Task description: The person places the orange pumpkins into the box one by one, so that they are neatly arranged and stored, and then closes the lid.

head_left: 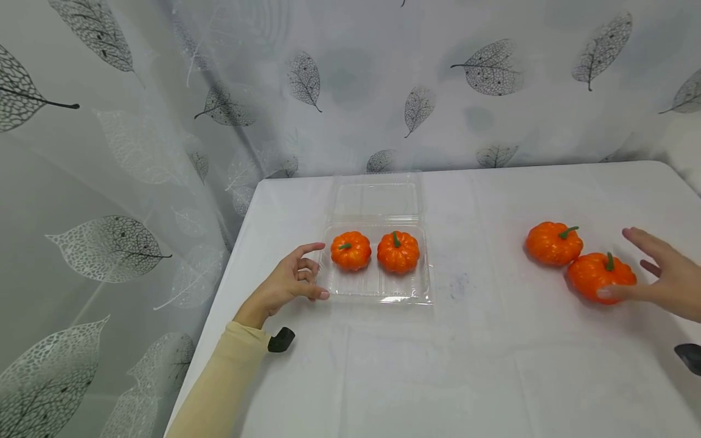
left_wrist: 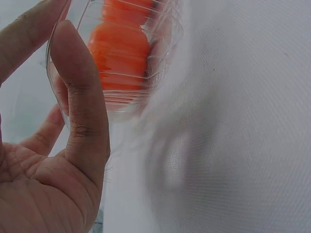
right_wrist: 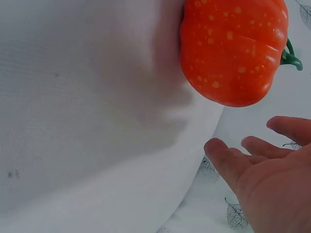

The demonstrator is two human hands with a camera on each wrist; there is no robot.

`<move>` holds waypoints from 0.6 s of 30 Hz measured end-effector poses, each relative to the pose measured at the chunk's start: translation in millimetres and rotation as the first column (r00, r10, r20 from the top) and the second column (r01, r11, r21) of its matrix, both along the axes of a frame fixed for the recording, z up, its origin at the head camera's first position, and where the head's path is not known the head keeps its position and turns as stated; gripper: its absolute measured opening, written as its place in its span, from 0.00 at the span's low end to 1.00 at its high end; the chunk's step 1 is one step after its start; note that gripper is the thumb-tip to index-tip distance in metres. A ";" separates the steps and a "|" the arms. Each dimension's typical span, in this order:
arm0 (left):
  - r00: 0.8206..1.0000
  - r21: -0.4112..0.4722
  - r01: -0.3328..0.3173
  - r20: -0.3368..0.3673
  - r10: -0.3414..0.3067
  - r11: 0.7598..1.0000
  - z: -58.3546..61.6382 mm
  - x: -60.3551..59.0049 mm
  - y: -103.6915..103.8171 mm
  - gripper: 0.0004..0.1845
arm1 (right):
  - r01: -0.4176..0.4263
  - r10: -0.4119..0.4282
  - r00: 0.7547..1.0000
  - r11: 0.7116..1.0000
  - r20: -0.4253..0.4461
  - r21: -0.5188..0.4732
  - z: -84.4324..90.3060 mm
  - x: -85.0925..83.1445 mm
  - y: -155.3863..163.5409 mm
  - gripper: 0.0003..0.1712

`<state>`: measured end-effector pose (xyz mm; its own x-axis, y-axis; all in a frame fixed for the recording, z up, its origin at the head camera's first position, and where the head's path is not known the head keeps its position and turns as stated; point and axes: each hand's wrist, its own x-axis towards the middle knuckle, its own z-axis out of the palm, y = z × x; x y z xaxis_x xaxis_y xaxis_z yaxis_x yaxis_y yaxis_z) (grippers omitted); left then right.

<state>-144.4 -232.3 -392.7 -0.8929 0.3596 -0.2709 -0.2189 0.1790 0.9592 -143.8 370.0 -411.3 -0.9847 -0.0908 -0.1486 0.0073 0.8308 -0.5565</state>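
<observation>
A clear plastic clamshell box (head_left: pixel 378 292) lies on the table with its lid (head_left: pixel 375 199) folded back. Two small orange pumpkins sit side by side in its base, a left one (head_left: pixel 351 251) and a right one (head_left: pixel 398 252). My left hand (head_left: pixel 287 283) holds the box's left side, thumb and curled fingers at the rim; the left wrist view shows the thumb (left_wrist: pixel 80 97) against the clear wall. On the right, two more pumpkins touch, a rear one (head_left: pixel 553 244) and a front one (head_left: pixel 599 278). Beside the front one, my right hand (head_left: pixel 665 277) spreads its fingers, holding nothing.
A white cloth covers the table (head_left: pixel 416 377). Behind it and to the left hangs a pale curtain (head_left: pixel 361 79) printed with dark leaves. A black piece (head_left: pixel 281 340) shows at the left wrist, and another (head_left: pixel 689 358) below the right hand.
</observation>
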 end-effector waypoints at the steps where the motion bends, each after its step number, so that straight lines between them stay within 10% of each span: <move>1: 1.000 0.000 0.002 -0.002 -0.002 1.000 -1.5 -0.7 -0.6 0.48 | -0.001 0.001 1.000 1.000 0.008 0.006 -0.4 0.7 -0.5 0.70; 18: 0.999 0.002 -0.001 -0.044 0.001 1.000 -22.3 -5.9 -8.7 0.52 | -0.080 0.078 0.993 0.996 0.087 0.030 -9.0 5.2 -2.1 0.66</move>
<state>-150.3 -241.0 -415.0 -0.9046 0.3588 -0.2303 -0.1763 0.1769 0.9683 -138.6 367.9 -420.3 -0.9581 -0.1614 -0.2366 -0.0123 0.8485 -0.5290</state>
